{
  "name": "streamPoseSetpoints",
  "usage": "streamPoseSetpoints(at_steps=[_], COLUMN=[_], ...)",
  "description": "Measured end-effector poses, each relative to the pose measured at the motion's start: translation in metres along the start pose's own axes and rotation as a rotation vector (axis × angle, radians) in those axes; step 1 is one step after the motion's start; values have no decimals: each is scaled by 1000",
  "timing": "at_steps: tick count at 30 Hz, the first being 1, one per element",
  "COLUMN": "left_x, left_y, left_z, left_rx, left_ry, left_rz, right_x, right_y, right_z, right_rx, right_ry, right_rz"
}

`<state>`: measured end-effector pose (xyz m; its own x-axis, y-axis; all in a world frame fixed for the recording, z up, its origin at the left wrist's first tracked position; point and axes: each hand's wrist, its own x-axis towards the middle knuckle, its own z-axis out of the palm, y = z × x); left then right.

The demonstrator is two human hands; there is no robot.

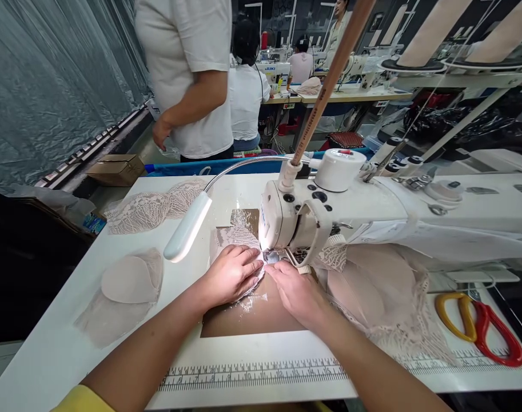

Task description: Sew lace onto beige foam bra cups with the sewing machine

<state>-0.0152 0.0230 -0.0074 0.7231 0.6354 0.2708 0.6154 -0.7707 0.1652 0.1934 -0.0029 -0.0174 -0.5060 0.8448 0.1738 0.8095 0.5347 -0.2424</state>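
Lace fabric (232, 236) is pressed down beneath the left hand (234, 273), right beside the sewing machine (282, 217); whether anything is pinched there, or by the right hand (295, 289), cannot be told. Bare tabletop (179, 279) is left leftward, where two garment pieces (130, 279) are laid; one ruler (252, 375) is seen along the front edge.

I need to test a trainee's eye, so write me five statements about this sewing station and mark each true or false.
1. The left hand rests on lace. True.
2. The right hand grips the scissors. False: they lie off to its right, while it is at the needle end of the machine.
3. The lamp hangs left of the machine's needle end. True.
4. The ruler runs along the far edge of the table. False: it runs along the near edge.
5. A beige pad lies left of the left hand. True.
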Motion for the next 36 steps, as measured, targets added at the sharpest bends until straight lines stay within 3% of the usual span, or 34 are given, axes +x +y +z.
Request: streamPoseSetpoints(at_steps=[13,22,29,36], left_x=[-3,-6,-4,-1], left_y=[3,-4,-2,9], left_z=[-9,-1,-2,4], left_rx=[-71,-12,5,27], left_ry=[-33,-54,-51,-2], left_rz=[60,163,157,53], right_x=[-1,2,0,2], right_y=[2,-7,-7,-8], right_z=[2,-5,-3,-1], right_rx=[-15,-160,-183,-171], right_ry=[51,-36,-42,-5], right_rz=[-5,-30,-23,27])
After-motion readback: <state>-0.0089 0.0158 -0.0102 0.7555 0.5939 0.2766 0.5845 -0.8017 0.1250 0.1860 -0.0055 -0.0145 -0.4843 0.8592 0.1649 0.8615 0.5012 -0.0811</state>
